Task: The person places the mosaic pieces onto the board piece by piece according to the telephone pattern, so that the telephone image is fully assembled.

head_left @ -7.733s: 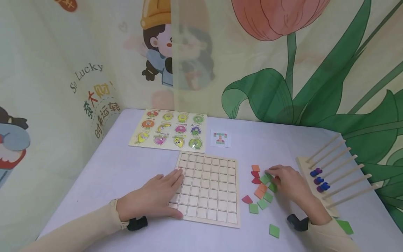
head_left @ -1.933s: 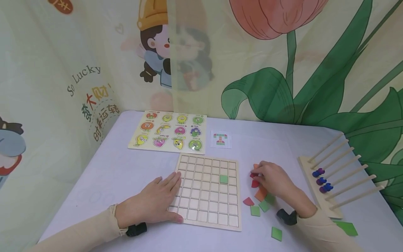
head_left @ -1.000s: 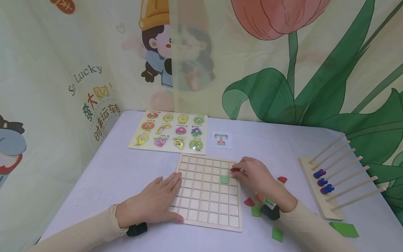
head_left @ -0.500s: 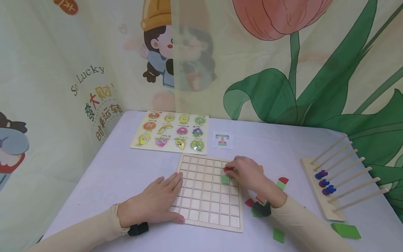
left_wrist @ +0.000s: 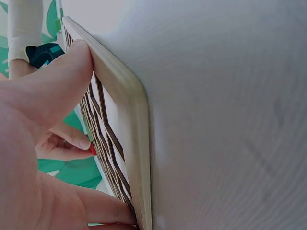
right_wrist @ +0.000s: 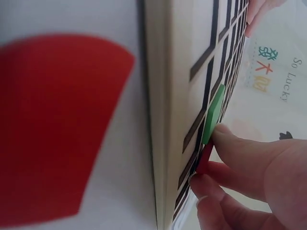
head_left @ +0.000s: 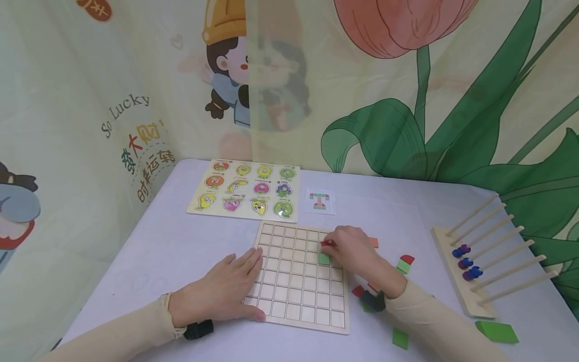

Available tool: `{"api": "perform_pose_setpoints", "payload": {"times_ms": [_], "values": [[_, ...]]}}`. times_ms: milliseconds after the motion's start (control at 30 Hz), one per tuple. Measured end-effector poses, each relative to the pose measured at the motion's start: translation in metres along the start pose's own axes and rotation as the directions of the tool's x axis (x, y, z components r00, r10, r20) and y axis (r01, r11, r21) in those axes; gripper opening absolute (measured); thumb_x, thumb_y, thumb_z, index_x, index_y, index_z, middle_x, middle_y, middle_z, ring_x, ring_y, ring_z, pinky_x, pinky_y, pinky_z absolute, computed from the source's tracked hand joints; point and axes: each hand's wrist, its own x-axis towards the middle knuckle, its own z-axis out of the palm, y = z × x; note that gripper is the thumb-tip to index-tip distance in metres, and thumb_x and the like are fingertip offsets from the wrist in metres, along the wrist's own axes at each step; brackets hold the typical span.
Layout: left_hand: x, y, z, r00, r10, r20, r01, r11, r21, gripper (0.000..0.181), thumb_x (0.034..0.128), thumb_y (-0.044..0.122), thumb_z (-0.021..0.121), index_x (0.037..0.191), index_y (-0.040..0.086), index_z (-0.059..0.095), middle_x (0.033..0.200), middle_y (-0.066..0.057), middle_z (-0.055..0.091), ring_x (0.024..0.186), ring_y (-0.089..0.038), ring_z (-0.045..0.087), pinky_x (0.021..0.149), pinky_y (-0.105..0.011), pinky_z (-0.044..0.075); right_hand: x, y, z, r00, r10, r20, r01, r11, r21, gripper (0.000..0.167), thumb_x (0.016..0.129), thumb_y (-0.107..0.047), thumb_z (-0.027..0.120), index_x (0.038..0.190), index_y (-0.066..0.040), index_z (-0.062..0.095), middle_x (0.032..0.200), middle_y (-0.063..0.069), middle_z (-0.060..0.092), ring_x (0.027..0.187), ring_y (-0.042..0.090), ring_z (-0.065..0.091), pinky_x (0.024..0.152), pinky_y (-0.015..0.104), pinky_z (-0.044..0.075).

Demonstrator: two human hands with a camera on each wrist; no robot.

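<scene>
A long cream cloth sleeve (head_left: 117, 324) ends behind the left fingers (head_left: 247, 260) in a gathered, frilled cuff (head_left: 166, 305). A matching cream sleeve (head_left: 439, 322) covers the arm behind the right fingers (right_wrist: 240, 177). Each wrist wears a small black device: the left device (head_left: 200, 330) rounded, the right device (head_left: 374, 301) bearing a teal-blue patch (left_wrist: 54, 49).

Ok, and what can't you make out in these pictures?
Held red piece: head and right wrist views; the right hand hides part of its outline.
Green tile: head view; partly hidden by the black wrist device.
Captions on the fruit board: head view; too small to read.
Loose red piece: right wrist view; blurred, cut off by the left edge.
</scene>
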Motion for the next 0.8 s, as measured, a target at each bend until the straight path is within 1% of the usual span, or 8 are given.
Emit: {"api": "perform_pose_setpoints", "payload": {"times_ms": [167,333,500,667,800], "values": [[-0.0014,-0.0002,0.0005,1.0,0.002,-0.003,-0.002,1.0,0.007,0.115,0.0824,0.08,0.061,0.157,-0.003,0.035,0.169,-0.019,0.026,0.158,-0.032,0.027,0.119,-0.058,0.034,0.0019,-0.0033,0.002,1.0,0.009,-0.012,-0.009,1.0,-0.006,0.023,0.084,-0.027,0.086,0.098,-0.009,0.083,0.079,0.0,0.074,0.066,0.009,0.054,0.064,0.025,0.046],[-0.0016,0.0001,-0.0002,1.0,0.001,0.002,-0.001,1.0,0.008,0.115,0.082,0.081,0.061,0.157,-0.003,0.034,0.17,-0.019,0.025,0.158,-0.031,0.026,0.119,-0.058,0.034,0.0031,-0.0038,0.0032,1.0,0.004,-0.021,-0.004,1.0,-0.011,0.021,0.083,-0.026,0.086,0.094,-0.009,0.084,0.077,0.0,0.073,0.065,0.009,0.054,0.064,0.026,0.047],[-0.0006,0.0,-0.0004,1.0,0.003,0.001,-0.003,1.0,0.013,0.115,0.0822,0.081,0.06,0.157,-0.003,0.035,0.169,-0.019,0.026,0.158,-0.032,0.027,0.119,-0.059,0.035,0.0017,-0.004,0.0016,1.0,0.021,-0.003,-0.021,1.0,0.021,0.021,0.084,-0.023,0.085,0.1,-0.009,0.083,0.08,0.001,0.074,0.066,0.01,0.052,0.062,0.024,0.044],[-0.0013,-0.0004,-0.0001,1.0,0.003,0.002,-0.003,1.0,0.007,0.115,0.0822,0.081,0.061,0.156,-0.004,0.035,0.169,-0.02,0.026,0.158,-0.032,0.027,0.119,-0.059,0.035,-0.0011,-0.0036,-0.0002,0.998,0.053,0.04,-0.056,0.996,0.072,0.021,0.086,-0.011,0.083,0.107,-0.01,0.082,0.083,0.001,0.073,0.067,0.011,0.051,0.058,0.022,0.041],[-0.0016,-0.0004,0.0,1.0,0.001,0.006,-0.001,1.0,0.007,0.116,0.082,0.081,0.06,0.157,-0.004,0.035,0.169,-0.02,0.025,0.158,-0.032,0.026,0.119,-0.059,0.035,-0.002,-0.0024,0.0009,0.998,0.053,0.038,-0.056,0.995,0.082,0.022,0.087,-0.006,0.08,0.109,-0.01,0.082,0.085,0.002,0.073,0.067,0.012,0.051,0.057,0.021,0.041]]}}
